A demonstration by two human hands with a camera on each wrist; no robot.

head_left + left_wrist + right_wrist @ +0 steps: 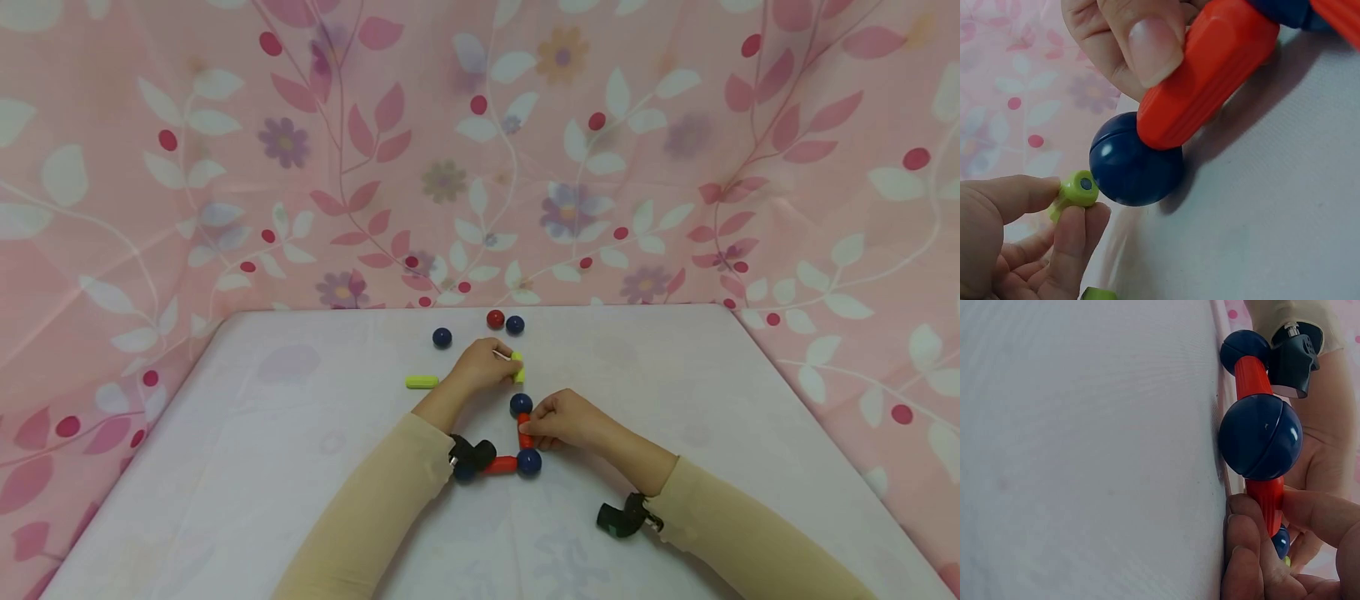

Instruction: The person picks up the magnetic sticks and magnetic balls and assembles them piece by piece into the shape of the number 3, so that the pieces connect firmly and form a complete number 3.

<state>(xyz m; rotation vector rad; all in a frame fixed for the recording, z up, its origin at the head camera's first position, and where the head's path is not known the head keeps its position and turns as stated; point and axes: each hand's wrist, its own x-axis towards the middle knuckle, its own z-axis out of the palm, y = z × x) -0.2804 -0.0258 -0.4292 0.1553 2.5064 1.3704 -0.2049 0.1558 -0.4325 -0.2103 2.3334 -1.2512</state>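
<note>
So I'm using the blue corner ball as the landmark, since two red sticks meet there. One, the far red stick, runs from it away from the person to the end ball, also blue. The right hand has thumb and fingers closed in a pinch on that stick, just beyond the corner ball. The left hand is farther out from the corner ball, fingertips nearly together, pinching a yellow-green stick a small gap past the end ball. The side red stick goes left from the corner ball to another blue ball, partly hidden by a wrist camera. Well beyond the corner ball and leftward lies a spare yellow-green stick, with a red ball and two loose blue balls even farther out.
</note>
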